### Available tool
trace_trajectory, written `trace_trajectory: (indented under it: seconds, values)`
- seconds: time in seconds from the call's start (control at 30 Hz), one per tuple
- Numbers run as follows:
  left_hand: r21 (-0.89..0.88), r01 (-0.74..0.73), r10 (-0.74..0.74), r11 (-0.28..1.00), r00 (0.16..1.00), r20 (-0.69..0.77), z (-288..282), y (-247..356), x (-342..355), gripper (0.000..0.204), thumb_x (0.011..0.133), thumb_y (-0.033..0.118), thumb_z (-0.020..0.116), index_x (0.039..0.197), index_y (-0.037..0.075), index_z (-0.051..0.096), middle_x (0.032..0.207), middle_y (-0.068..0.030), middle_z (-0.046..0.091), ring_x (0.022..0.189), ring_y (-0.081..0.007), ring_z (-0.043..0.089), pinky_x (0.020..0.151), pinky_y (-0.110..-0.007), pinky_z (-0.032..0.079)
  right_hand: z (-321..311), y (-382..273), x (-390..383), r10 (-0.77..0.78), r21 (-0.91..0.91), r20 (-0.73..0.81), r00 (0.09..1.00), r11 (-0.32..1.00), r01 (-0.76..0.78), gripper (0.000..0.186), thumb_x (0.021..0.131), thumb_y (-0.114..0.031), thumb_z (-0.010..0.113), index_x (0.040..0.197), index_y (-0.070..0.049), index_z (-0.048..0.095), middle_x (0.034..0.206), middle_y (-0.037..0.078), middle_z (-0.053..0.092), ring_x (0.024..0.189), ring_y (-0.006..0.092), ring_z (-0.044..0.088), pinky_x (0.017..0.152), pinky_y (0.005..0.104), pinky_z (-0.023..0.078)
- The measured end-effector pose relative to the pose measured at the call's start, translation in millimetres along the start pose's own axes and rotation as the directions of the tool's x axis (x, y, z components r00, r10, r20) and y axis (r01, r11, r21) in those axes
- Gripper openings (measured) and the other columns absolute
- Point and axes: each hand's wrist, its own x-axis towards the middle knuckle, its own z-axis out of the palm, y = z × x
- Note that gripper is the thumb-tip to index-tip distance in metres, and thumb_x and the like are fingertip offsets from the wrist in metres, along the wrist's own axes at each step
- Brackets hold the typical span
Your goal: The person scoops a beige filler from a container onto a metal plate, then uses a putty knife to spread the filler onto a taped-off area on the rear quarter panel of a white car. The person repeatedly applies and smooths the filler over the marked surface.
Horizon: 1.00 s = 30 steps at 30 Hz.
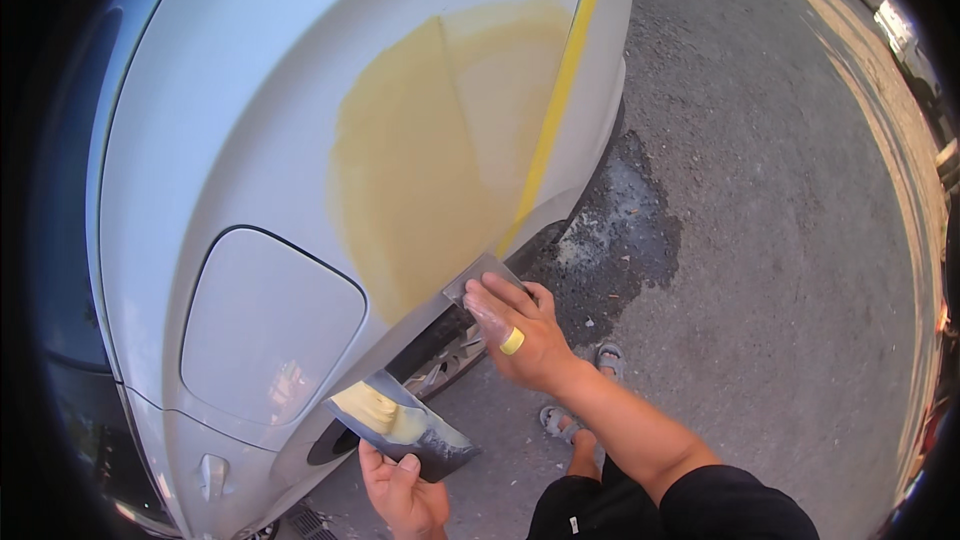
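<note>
My left hand (pixel 408 500) grips the lower edge of a dark flat mixing plate (pixel 437 448), thumb on top. A mound of pale yellow body filler (pixel 368 406) lies on the plate. With fingers laid flat along it, my right hand (pixel 530 348) holds a grey spreader (pixel 484 272) at the lower rim of a white car's rear side panel (pixel 270 130), beside the wheel arch. A wide yellowish filler patch (pixel 405 165) covers the panel above it, with a ridge line running through it. Part of the spreader is hidden under my fingers.
Yellow masking tape (pixel 560 105) runs down the panel's seam. The fuel flap (pixel 270 335) is closed, left of the patch. A dark wet stain with pale residue (pixel 625 225) marks the asphalt by the bumper. My sandalled feet (pixel 560 422) stand below; other vehicles (pixel 905 40) are far right.
</note>
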Motion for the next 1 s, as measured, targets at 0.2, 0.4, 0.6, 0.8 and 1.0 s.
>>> trace_trajectory:
  seconds: [0.2, 0.4, 0.6, 0.8, 1.0]
  values:
    - [-0.179, 0.09, -0.092, 0.98, 0.996, -0.001, 8.7, -0.3, 5.3, 0.056, 0.08, -0.009, 0.048, 0.135, -0.003, 0.036, 0.13, -0.0178, 0.051, 0.121, -0.0286, 0.052, 0.105, -0.043, 0.039, -63.5, -65.9, -14.8, -0.065, 0.946, 0.229, 0.971, 0.249, -0.206, 0.058, 0.079, -0.003, 0.066, 0.134, -0.011, 0.05, 0.14, 0.01, 0.05, 0.13, 0.0289, 0.045, 0.098, 0.0455, 0.035]
    - [-0.149, -0.035, 0.043, 0.988, 0.998, 0.052, 21.1, 23.6, 5.8, 0.059, 0.08, -0.008, 0.049, 0.136, -0.002, 0.034, 0.126, -0.0156, 0.052, 0.116, -0.0257, 0.055, 0.103, -0.04, 0.044, -84.6, -35.5, 14.0, -0.184, 0.345, 0.372, 0.91, 0.937, 0.049, 0.062, 0.075, -0.004, 0.068, 0.134, -0.013, 0.05, 0.136, 0.007, 0.053, 0.129, 0.0244, 0.046, 0.095, 0.0444, 0.037]
    - [-0.127, -0.069, 0.074, 0.989, 0.997, 0.033, 12.9, 24.9, -5.9, 0.06, 0.079, -0.01, 0.046, 0.137, -0.002, 0.033, 0.129, -0.0166, 0.051, 0.119, -0.0269, 0.053, 0.104, -0.042, 0.042, -111.3, -25.0, 146.4, -0.142, -0.284, -0.042, 0.989, 0.951, 0.125, 0.055, 0.079, -0.004, 0.062, 0.132, -0.011, 0.05, 0.133, 0.004, 0.054, 0.126, 0.0276, 0.045, 0.097, 0.0466, 0.032]
    - [-0.144, -0.037, 0.038, 0.989, 0.999, 0.0, 0.0, 24.2, -7.2, 0.062, 0.078, -0.01, 0.044, 0.138, -0.003, 0.032, 0.13, -0.017, 0.05, 0.121, -0.0277, 0.052, 0.105, -0.042, 0.042, -111.3, -24.6, 197.4, -0.262, -0.407, 0.02, 0.965, 0.879, 0.247, 0.05, 0.082, -0.008, 0.057, 0.131, -0.01, 0.05, 0.134, 0.005, 0.053, 0.127, 0.0284, 0.043, 0.095, 0.0534, 0.03]
    - [-0.131, -0.029, 0.023, 0.991, 0.999, -0.048, -6.2, 18.5, -9.9, 0.061, 0.078, -0.009, 0.045, 0.137, -0.003, 0.032, 0.129, -0.0174, 0.051, 0.121, -0.0276, 0.052, 0.104, -0.042, 0.042, -90.8, -50.3, 176.3, -0.248, -0.403, 0.119, 0.961, 0.873, 0.275, 0.053, 0.078, -0.004, 0.059, 0.13, -0.01, 0.052, 0.135, 0.004, 0.053, 0.125, 0.0262, 0.045, 0.092, 0.0456, 0.032]
